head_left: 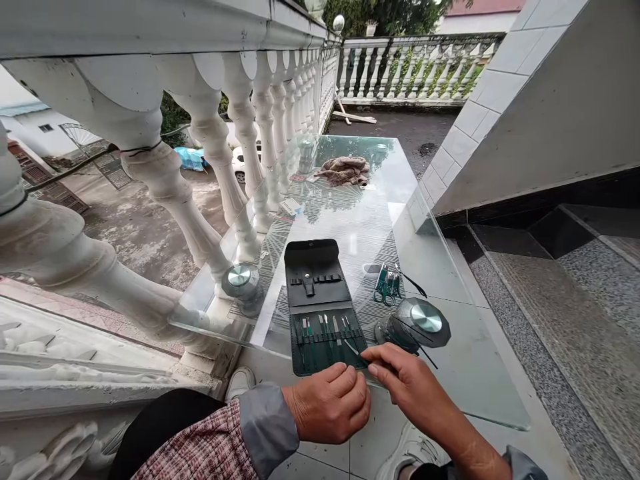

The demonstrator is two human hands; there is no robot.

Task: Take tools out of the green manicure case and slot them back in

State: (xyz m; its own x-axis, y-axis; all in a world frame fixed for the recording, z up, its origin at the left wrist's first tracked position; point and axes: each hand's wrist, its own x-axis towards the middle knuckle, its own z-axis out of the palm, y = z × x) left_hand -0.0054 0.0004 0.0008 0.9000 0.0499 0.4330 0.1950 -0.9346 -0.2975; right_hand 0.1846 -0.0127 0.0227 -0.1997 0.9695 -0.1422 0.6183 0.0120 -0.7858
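Observation:
A black manicure case (320,303) lies unfolded on the glass table, with several slim metal tools (327,330) held in its lower row of loops. Its upper row of loops has no tools in it. My right hand (407,380) pinches the end of a slim metal manicure tool (354,349) at the case's lower right corner. Close beside it, my left hand (333,403) is curled closed at the case's near edge; whatever its fingers hold is hidden. Green-handled scissors (385,295), nail clippers (393,283) and a dark curved tool (414,281) lie to the right.
Two round metal-capped table supports (240,275) (427,317) show through the glass tabletop (460,360). Thin dark sticks (423,347) lie near the right one. Farther back are a crumpled brown cloth (345,171) and a small card (291,207). White balusters (165,173) line the left; stone steps (550,293) rise at right.

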